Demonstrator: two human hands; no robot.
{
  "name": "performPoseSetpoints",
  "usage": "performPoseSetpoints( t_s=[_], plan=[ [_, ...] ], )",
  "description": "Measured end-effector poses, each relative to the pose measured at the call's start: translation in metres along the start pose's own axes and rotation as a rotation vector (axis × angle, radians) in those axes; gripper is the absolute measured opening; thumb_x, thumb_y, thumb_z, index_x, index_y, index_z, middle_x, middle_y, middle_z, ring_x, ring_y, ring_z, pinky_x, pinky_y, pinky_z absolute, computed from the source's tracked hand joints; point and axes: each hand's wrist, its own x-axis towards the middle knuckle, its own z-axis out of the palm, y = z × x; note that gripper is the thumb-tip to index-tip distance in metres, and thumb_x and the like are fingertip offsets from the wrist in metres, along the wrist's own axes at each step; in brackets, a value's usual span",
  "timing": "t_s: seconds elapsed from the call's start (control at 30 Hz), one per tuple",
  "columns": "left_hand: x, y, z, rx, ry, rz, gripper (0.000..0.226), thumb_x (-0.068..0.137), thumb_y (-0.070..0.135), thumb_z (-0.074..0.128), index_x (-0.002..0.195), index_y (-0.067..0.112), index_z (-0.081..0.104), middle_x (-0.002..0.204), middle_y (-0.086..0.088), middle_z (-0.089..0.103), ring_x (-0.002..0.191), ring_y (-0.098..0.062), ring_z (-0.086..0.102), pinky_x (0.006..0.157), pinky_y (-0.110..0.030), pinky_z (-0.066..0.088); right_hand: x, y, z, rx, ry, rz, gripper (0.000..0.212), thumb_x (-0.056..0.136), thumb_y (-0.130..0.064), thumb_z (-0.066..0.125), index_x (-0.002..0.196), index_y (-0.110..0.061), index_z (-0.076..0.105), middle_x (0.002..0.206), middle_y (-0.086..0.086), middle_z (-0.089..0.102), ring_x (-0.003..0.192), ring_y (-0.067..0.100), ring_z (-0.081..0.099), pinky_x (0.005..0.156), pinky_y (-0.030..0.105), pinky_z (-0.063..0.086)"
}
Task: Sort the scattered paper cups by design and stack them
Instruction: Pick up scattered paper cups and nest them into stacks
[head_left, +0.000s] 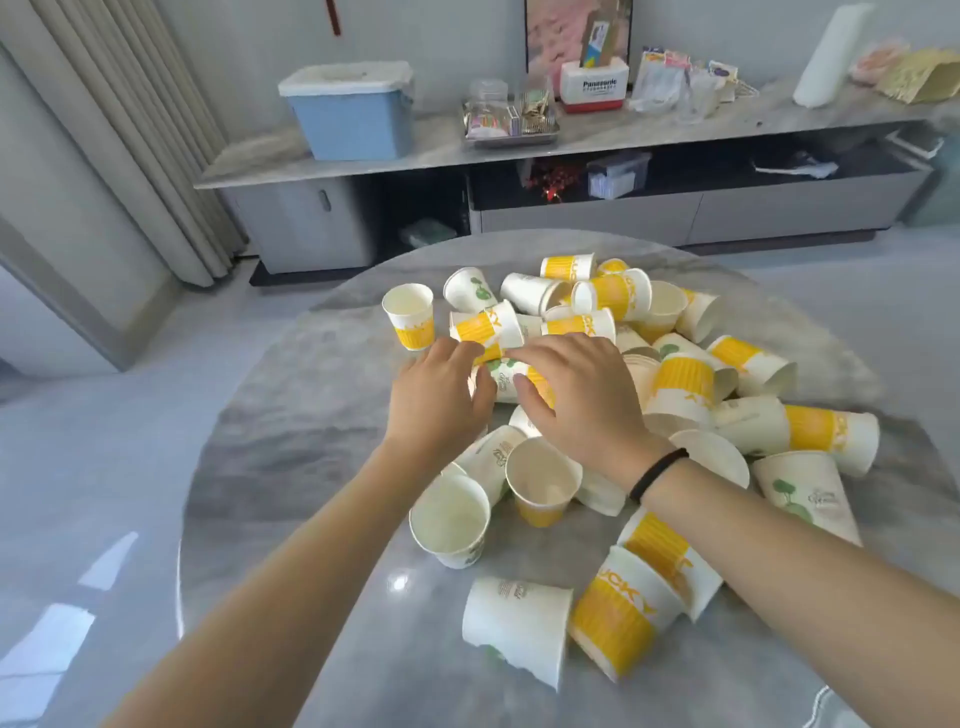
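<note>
Near edge of marble surface (291, 467): yellow-band cups (618, 618) lie tipped. Mid-pile: left hand (436, 395) and right hand (582, 400), fingers curled round a green-print cup (501, 376) on its side. Beyond: approx. the rest of the cups, scattered.

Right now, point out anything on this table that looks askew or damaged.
Most paper cups lie tipped on their sides in a mixed heap on the table, yellow-banded and green-leaf designs jumbled. Only a few stand upright, such as one at the far left. No visible crushing or spills.
</note>
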Motion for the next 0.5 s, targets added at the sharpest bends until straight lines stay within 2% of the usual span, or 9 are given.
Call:
performPoseSetpoints(
  t_s=[0.13,0.23,0.33,0.4,0.5],
  plan=[
    [-0.022,-0.001,0.002,-0.073,-0.091,-0.056,0.04,0.084,0.036,0.039,0.102,0.016,0.068,0.101,-0.005,0.067,0.085,-0.029,0.066,0.069,-0.036,0.05,-0.027,-0.001,0.004,0.035,-0.11,-0.001,0.039,0.082,-0.039,0.041,0.099,-0.021,0.071,0.096,0.0,0.072,0.088,0.028,0.064,0.077,0.037,0.048],
    [-0.036,0.001,-0.006,-0.077,-0.177,-0.09,0.026,0.09,0.03,0.047,0.099,0.017,0.069,0.101,-0.003,0.066,0.089,-0.025,0.064,0.071,-0.033,0.049,-0.043,-0.003,0.0,0.046,-0.259,0.011,0.053,0.082,-0.05,0.033,0.117,-0.025,0.063,0.118,0.001,0.064,0.107,0.027,0.057,0.089,0.036,0.042],
    [-0.05,0.003,-0.013,-0.019,-0.278,-0.106,0.027,0.091,0.028,0.049,0.108,0.021,0.068,0.11,-0.004,0.063,0.1,-0.024,0.06,0.08,-0.035,0.049,-0.057,-0.004,-0.007,0.032,-0.433,0.077,0.051,0.089,-0.05,0.042,0.136,-0.03,0.043,0.146,-0.001,0.041,0.132,0.022,0.038,0.105,0.034,0.032],
    [-0.061,0.004,-0.015,-0.014,-0.32,-0.129,0.028,0.091,0.028,0.049,0.112,0.023,0.067,0.114,-0.005,0.062,0.107,-0.024,0.056,0.084,-0.034,0.047,-0.067,-0.007,-0.011,0.07,-0.498,0.125,0.057,0.089,-0.048,0.049,0.141,-0.029,0.035,0.151,-0.002,0.032,0.138,0.02,0.03,0.108,0.034,0.03],
    [-0.082,0.006,-0.016,-0.027,-0.358,-0.146,0.031,0.091,0.029,0.048,0.117,0.024,0.065,0.123,-0.004,0.059,0.117,-0.024,0.051,0.094,-0.035,0.041,-0.08,-0.014,-0.014,0.033,-0.571,0.091,0.065,0.086,-0.049,0.055,0.142,-0.027,0.032,0.152,-0.002,0.03,0.138,0.02,0.028,0.108,0.034,0.031]
  ],
)
